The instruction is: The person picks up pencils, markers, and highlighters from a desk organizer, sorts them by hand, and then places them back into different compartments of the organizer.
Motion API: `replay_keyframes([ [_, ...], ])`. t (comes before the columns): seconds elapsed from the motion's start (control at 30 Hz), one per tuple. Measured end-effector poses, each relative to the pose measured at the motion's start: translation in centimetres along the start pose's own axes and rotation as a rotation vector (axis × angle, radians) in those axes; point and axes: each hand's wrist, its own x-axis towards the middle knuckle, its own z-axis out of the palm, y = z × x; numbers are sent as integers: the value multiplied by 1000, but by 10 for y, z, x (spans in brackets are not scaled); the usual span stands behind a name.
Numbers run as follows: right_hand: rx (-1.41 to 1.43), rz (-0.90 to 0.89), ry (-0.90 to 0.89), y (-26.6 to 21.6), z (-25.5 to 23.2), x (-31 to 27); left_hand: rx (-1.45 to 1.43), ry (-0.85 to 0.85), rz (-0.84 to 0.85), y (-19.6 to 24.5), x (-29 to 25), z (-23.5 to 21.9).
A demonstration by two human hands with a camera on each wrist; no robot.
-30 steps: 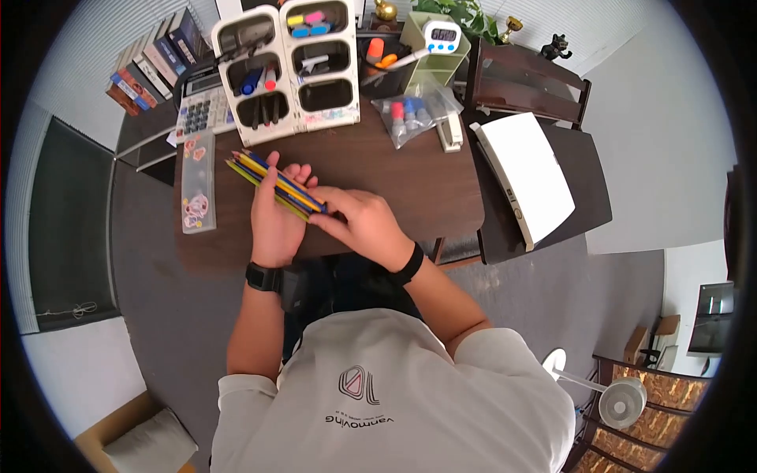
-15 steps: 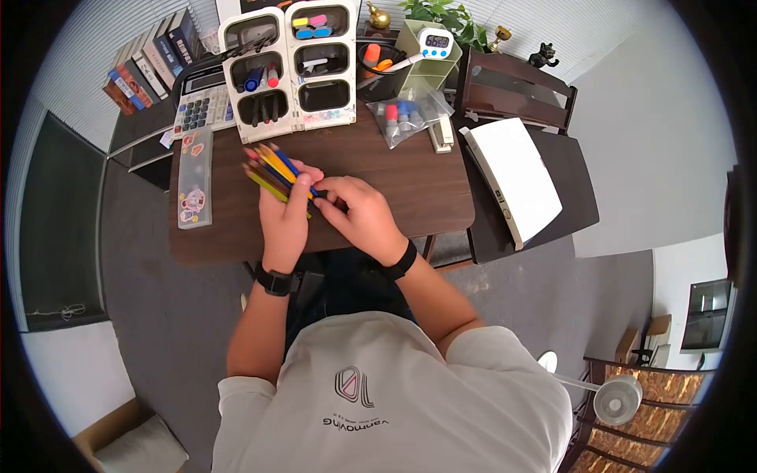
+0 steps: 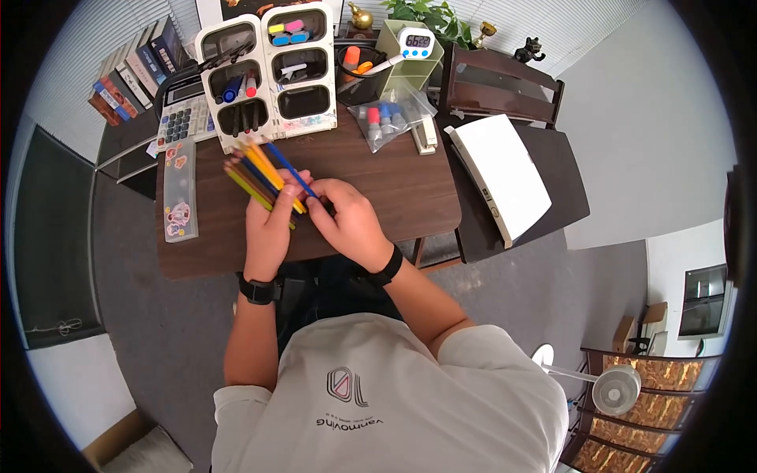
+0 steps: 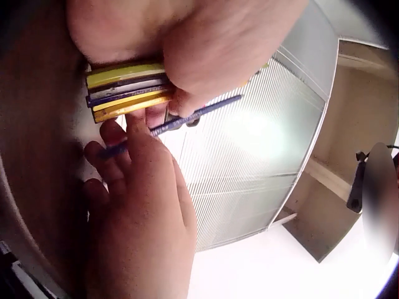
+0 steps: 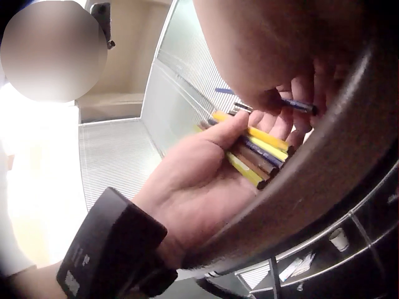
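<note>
Over the front of the desk, the left hand (image 3: 266,236) grips a bundle of colored pencils (image 3: 259,175), its thumb laid across them. Yellow, orange, brown, dark blue and lime barrels show, tips fanned toward the organizer. Beside it the right hand (image 3: 351,221) pinches a blue pencil (image 3: 289,168) near its back end, and this pencil slants away from the others. The left wrist view has the bundle's flat ends (image 4: 128,93) side by side above the angled blue pencil (image 4: 206,111). In the right wrist view the right hand (image 5: 274,56) partly covers the blue pencil (image 5: 299,105).
A white organizer (image 3: 266,102) with markers and highlighters stands behind the pencils. A clear sticker-covered case (image 3: 180,193) lies at left, near a calculator (image 3: 183,122). Toward the right are a bag of small bottles (image 3: 386,122), a stapler (image 3: 425,135) and a mesh pen cup (image 3: 353,83).
The blue pencil, earlier lying along the bundle, now stands apart from it in the right fingers. The bundle's tips have spread into a fan. The head view has shifted slightly.
</note>
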Motion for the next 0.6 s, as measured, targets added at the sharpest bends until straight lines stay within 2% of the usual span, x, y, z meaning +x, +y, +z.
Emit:
replay_keyframes([
  [0.03, -1, -5, 0, 0, 0, 1, -205, 86, -54, -3, 1, 0],
  [0.07, 45, 19, 82, 2, 0, 0, -410, 169, -109, -5, 1, -2],
  [0.1, 90, 45, 165, 3, 0, -2, -427, 187, -130, -4, 0, -7],
  [0.13, 87, 43, 165, 4, -1, -4, -430, 186, -129, -4, 0, -11],
  [0.2, 364, 261, 208, 4, -9, -8, -556, 221, -213, -5, 0, -19],
  [0.27, 381, 210, 246, 5, -18, -6, -593, 197, -215, -4, -1, -23],
  [0.33, 72, -4, 281, -3, -30, 6, -662, 215, -265, 3, 0, -23],
  [0.37, -5, -82, 275, -8, -37, 16, -660, 209, -264, 3, 1, -23],
  [0.4, -6, -80, 282, -6, -37, 26, -667, 201, -258, 3, 0, -23],
  [0.47, -149, -276, 238, 2, -36, 50, -670, 190, -255, 2, -1, -23],
  [0.53, -187, -296, 193, 6, -31, 72, -706, 187, -240, -4, -1, -29],
  [0.6, -245, -262, 29, 12, -21, 91, -712, 228, -250, -9, -2, -31],
])
